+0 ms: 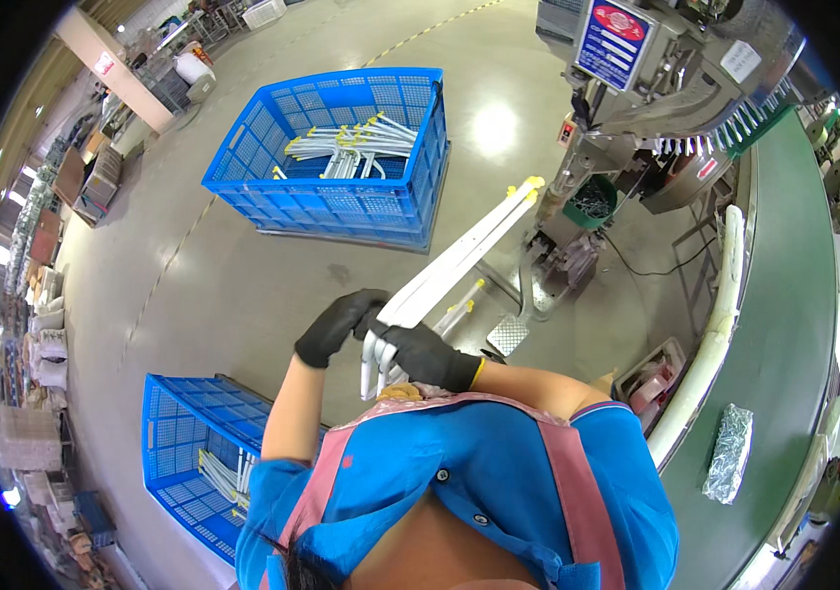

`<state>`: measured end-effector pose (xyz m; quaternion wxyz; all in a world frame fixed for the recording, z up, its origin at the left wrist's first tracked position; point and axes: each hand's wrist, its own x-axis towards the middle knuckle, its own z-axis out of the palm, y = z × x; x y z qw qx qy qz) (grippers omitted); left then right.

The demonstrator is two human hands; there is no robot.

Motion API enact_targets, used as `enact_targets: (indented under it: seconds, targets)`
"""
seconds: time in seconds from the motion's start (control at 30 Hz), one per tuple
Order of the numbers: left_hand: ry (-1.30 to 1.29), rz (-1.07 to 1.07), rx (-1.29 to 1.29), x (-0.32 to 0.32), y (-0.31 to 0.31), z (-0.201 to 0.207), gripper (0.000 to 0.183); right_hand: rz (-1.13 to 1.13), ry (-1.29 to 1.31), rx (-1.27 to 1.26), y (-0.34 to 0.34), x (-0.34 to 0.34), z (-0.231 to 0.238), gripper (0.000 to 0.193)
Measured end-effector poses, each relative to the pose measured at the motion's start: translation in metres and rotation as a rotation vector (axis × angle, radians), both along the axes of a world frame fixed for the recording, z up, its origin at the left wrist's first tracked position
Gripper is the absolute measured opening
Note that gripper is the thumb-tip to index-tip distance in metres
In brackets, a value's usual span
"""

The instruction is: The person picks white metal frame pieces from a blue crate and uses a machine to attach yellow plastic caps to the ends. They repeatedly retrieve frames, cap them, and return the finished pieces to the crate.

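A pair of long white bars [461, 258] slants up and away to the right in front of my chest. Small yellow caps [528, 189] cover their far ends, and their near ends bend into hooks. My right hand [432, 356], in a dark glove, wraps round the bars near the bent ends. Just to its left, my left hand [339, 326], also gloved, has its fingers curled against the same bars. Part of its grip is hidden behind them. Below the bars, more white pieces with yellow caps [459, 309] show partly.
A large blue crate [341, 211] holding similar bars stands ahead; another blue crate [166, 433] with bars sits at the left. To the right rises a metal machine [626, 147] with a green bin [592, 202] of small metal parts. A green conveyor belt [774, 324] carries a foil packet [730, 454].
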<state>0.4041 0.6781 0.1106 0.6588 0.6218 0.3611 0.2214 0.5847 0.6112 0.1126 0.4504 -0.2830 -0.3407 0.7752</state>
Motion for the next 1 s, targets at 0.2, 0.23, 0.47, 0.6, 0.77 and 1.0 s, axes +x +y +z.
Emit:
enact_targets:
  seconds: [0.2, 0.23, 0.47, 0.6, 0.77, 1.0]
  targets:
    - [-0.197, -0.370, -0.434, 0.058, 0.010, 0.004, 0.058, -0.013, -0.386, 0.133, -0.010, 0.024, -0.002, 0.034]
    - [-0.204, -0.366, -0.465, 0.060, 0.009, 0.001, 0.061, 0.015, -0.362, 0.188, -0.011, 0.027, -0.002, 0.033]
    - [-0.344, -0.352, -0.836, 0.069, 0.031, -0.001, 0.067, 0.232, -0.326, 0.255, 0.003, 0.035, -0.007, 0.033]
    - [-0.209, -0.347, -0.749, 0.062, 0.048, 0.010, 0.064, 0.273, -0.638, 0.744, 0.028, 0.020, -0.017, 0.031]
    - [-0.074, -0.399, -0.573, 0.042, 0.069, 0.021, 0.068, 0.435, -0.282, 0.342, 0.049, 0.032, -0.004, 0.031]
    - [0.117, -0.384, -0.245, 0.018, 0.107, 0.016, 0.060, 0.226, -0.750, 0.763, 0.089, 0.058, 0.031, 0.026]
